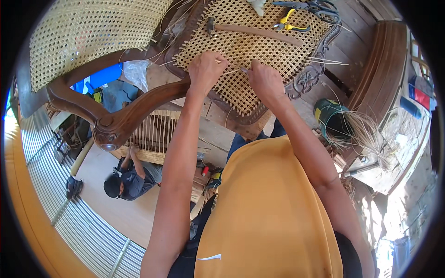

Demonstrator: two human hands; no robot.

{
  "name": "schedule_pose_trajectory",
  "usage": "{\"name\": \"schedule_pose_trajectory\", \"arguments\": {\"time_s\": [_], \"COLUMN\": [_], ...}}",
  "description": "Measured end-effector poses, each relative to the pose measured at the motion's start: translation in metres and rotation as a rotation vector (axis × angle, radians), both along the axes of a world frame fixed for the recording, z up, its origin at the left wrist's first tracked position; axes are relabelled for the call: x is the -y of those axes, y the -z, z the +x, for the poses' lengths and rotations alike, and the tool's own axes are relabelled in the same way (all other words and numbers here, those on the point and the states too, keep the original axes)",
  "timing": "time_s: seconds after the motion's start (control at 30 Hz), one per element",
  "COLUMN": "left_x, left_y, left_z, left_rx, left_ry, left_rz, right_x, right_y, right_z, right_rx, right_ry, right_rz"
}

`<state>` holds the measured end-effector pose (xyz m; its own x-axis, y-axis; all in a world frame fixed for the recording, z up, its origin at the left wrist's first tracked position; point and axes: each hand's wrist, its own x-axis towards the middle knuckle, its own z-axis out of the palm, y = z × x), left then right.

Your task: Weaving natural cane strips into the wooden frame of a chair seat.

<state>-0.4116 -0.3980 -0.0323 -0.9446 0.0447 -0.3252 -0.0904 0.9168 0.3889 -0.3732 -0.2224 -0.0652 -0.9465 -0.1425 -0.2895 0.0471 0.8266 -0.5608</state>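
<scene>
A woven cane panel (pixel 234 44) fills a carved dark wooden chair frame (pixel 303 82) in front of me. Above its near part, my left hand (pixel 206 70) is closed in a pinch on a thin cane strand (pixel 230 72) that runs toward the right. My right hand (pixel 266 82) is closed too, a little apart from the left, with a small greyish tip poking out from its fingers at the strand's end. What that tip belongs to is hidden. Farther back on the panel rest a hammer (pixel 257 32) with a wooden handle, yellow-handled cutters (pixel 289 22) and dark scissors (pixel 320 9).
Another cane-woven piece (pixel 92 39) with a curved wooden arm (pixel 148 102) stands at the left. To the right, a dark green container (pixel 330 116) lies with loose cane strands (pixel 366 132) spilling out. A person (pixel 132 180) works at slatted cane, lower left.
</scene>
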Motion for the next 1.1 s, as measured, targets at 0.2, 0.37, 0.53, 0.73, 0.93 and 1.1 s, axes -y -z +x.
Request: {"name": "schedule_pose_trajectory", "arguments": {"time_s": [0.2,0.37,0.53,0.73,0.93,1.1], "left_x": [0.005,0.003,0.002,-0.004,-0.01,-0.042], "left_y": [0.004,0.008,0.026,0.0,0.012,0.02], "left_z": [0.004,0.003,0.003,0.004,0.012,0.007], "left_rx": [-0.028,-0.002,-0.001,0.025,-0.364,-0.352], "left_ry": [-0.076,-0.054,0.018,0.046,0.146,0.357], "left_rz": [0.03,0.027,0.185,-0.099,-0.218,0.125], "right_x": [0.008,0.022,0.009,0.004,-0.015,-0.044], "right_y": [-0.014,-0.005,-0.004,-0.011,-0.014,-0.031], "right_z": [-0.005,-0.014,-0.009,-0.023,-0.021,-0.021], "right_rx": [-0.043,0.05,0.13,0.124,0.085,0.137], "right_ry": [-0.097,-0.032,0.111,0.051,0.078,0.06], "right_rz": [0.121,0.088,-0.12,0.007,0.06,0.083]}}
